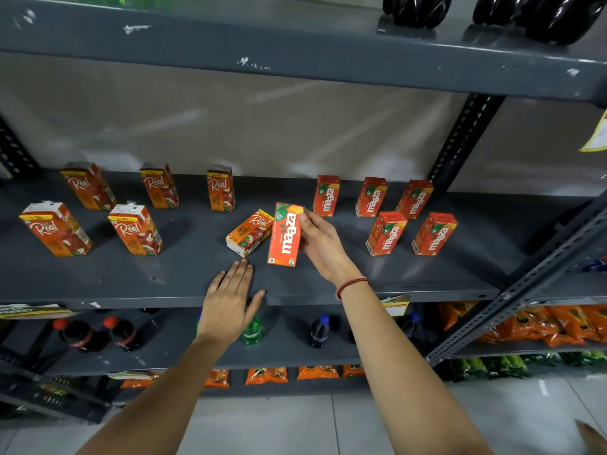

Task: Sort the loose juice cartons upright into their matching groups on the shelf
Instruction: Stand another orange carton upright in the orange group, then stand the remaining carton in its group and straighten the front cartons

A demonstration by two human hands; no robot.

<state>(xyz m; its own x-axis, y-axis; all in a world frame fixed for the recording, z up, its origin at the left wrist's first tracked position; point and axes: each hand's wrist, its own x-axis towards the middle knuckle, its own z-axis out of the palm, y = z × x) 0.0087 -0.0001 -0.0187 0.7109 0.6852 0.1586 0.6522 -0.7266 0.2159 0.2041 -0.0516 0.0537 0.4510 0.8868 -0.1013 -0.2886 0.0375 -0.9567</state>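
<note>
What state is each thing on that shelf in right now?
Maaza carton: held in the right hand.
Real carton: lying on its side.
Left hand: open, empty.
Real group: five upright.
Maaza group: five upright.

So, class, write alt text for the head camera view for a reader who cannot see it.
The right hand holds a Maaza carton over a grey shelf, beside a fallen Real carton. The open left hand hovers nearby; Real cartons stand left, Maaza cartons right.

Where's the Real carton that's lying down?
The tipped Real carton lies mid-shelf, just left of the Maaza carton held in the right hand, just beyond the left hand.
</note>
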